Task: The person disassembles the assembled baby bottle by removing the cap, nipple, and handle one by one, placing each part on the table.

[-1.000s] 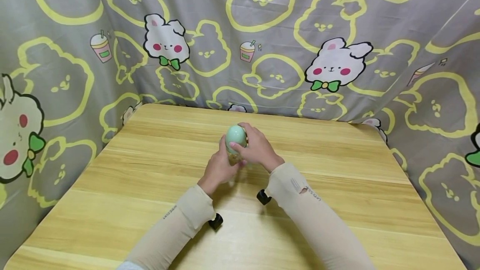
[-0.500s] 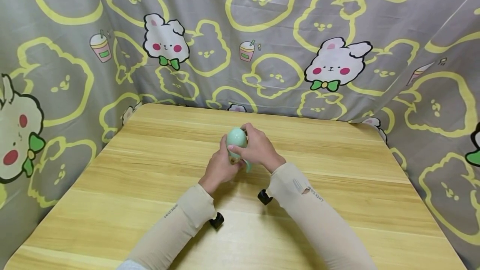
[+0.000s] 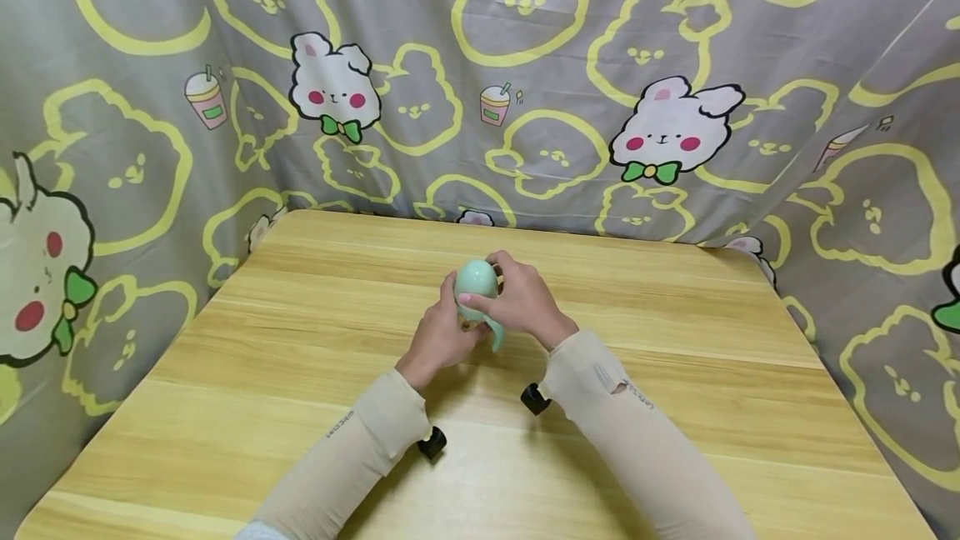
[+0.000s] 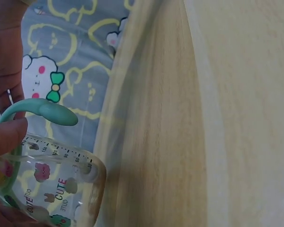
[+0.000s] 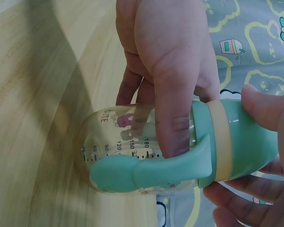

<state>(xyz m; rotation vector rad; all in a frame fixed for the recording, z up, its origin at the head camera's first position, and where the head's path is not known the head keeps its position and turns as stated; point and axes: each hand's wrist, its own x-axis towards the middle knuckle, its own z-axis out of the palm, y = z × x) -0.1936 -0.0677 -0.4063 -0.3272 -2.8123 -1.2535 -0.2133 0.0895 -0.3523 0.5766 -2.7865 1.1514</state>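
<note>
A cartoon-rabbit curtain (image 3: 675, 65) hangs behind a wooden table (image 3: 675, 407), where two sleeved forearms meet at centre. The left hand (image 3: 438, 338) wraps its fingers (image 5: 173, 94) around the clear body of a baby bottle (image 5: 146, 149), standing mid-table. The right hand (image 3: 521, 302) curls over the bottle's green cap (image 3: 476, 279), fingers clamped.

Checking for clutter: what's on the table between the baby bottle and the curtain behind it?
Nothing: in the head view, only bare wooden table lies between the baby bottle and the curtain.
</note>
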